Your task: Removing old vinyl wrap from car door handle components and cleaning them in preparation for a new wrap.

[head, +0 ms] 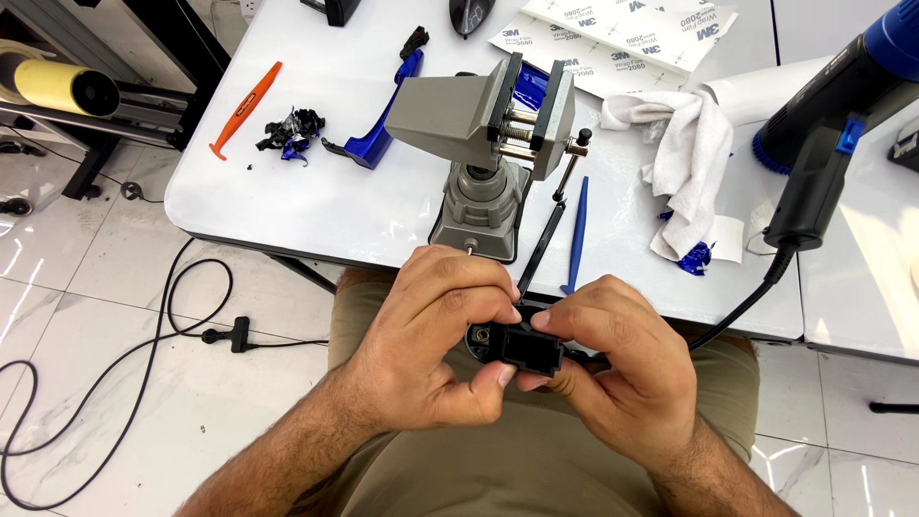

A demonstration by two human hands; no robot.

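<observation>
your left hand [436, 325] and right hand [617, 359] both pinch the small black plastic part [525, 347] in their fingers, held over your lap just off the desk's [316, 206] near edge, below the grey vise [488, 129], close for inspection.

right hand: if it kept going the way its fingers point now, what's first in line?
The right hand points left, fingers already on the small black part. Straight on, it would probably meet the left hand, which grips the same part from the other side. Depth between the fingertips is unclear.
</observation>
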